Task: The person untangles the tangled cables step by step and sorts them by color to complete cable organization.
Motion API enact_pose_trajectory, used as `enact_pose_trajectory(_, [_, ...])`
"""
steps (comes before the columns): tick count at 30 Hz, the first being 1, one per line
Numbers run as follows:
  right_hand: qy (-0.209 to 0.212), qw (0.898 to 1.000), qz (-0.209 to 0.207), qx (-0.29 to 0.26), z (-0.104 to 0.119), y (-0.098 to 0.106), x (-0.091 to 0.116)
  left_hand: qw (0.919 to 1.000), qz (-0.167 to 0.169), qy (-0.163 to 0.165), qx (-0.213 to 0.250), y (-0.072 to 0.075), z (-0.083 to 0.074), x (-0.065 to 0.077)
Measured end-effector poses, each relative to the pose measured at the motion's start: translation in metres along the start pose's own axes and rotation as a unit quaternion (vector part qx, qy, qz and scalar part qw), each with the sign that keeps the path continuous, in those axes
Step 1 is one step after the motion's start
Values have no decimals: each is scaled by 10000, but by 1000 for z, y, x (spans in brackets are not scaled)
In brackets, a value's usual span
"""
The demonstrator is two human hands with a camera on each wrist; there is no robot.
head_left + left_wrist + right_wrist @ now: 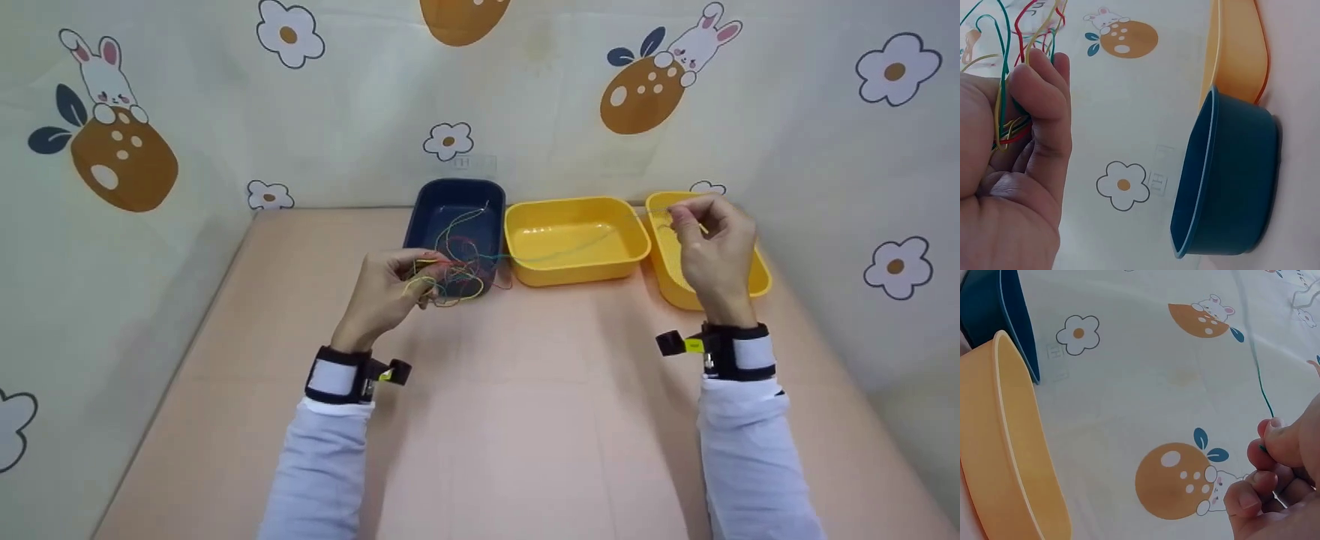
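My left hand (382, 296) grips a tangle of thin red, yellow and green wires (463, 274) above the front of the dark blue container (420, 210). In the left wrist view, loops of the wires (1006, 50) stick out above the curled fingers, and part of the bundle is hidden in the palm. My right hand (716, 247) is raised over the right yellow container. Between thumb and forefinger it pinches one green wire (1262, 385). From the tangle, a green strand (551, 257) runs rightward over the middle yellow container (577, 277) toward the right hand.
The three containers stand side by side along the back of the peach-coloured table (525, 420). The right yellow container (759, 279) sits at an angle, partly hidden by the right hand. A patterned curtain (360, 112) rises behind them.
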State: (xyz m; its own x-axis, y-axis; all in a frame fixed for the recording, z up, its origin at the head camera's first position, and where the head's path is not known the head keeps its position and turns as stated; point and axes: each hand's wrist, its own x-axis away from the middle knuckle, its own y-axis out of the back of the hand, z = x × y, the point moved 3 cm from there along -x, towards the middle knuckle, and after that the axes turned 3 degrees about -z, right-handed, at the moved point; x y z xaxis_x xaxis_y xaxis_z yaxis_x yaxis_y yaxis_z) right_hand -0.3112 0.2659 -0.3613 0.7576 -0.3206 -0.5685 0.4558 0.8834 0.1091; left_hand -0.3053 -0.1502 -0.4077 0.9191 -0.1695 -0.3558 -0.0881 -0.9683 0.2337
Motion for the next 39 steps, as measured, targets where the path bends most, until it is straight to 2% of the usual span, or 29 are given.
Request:
enact_pose_trajectory(6, [-331, 9991, 118, -237, -1, 15, -5, 9999, -35, -102, -89, 4, 0, -1])
enact_pose_trajectory(11, [-638, 9941, -334, -813, -3, 44, -11, 9998, -190, -48, -84, 6, 1, -2])
enact_pose_trajectory(15, [-652, 9907, -674, -989, -11, 72, -15, 9998, -202, 18, 12, 4, -1, -3])
enact_pose_trajectory(20, [-695, 9938, -856, -115, -26, 103, -18, 9999, -126, 15, 44, 1, -1, -2])
enact_pose_trajectory(23, [-870, 9907, -760, 718, -35, 114, -20, 10000, -82, 6, -2, -2, -1, -2])
enact_pose_trajectory(27, [-1272, 9741, -409, 1824, -49, 116, -21, 10000, -36, 8, -58, -5, -1, -2])
enact_pose_trajectory(30, [-1573, 9620, -306, 2210, -58, 115, -21, 10000, -7, -24, -62, -6, -2, -1])
enact_pose_trajectory(32, [-1691, 9609, -393, 2155, -62, 114, -19, 10000, 18, -45, -47, -7, -1, -1])
enact_pose_trajectory(34, [-1669, 9654, -610, 1909, -63, 112, -19, 10000, 30, -63, -54, -7, 0, -1])
enact_pose_trajectory(39, [-1009, 9808, -1305, 1038, -56, 113, -21, 9999, 29, -100, -128, -7, -2, -2])
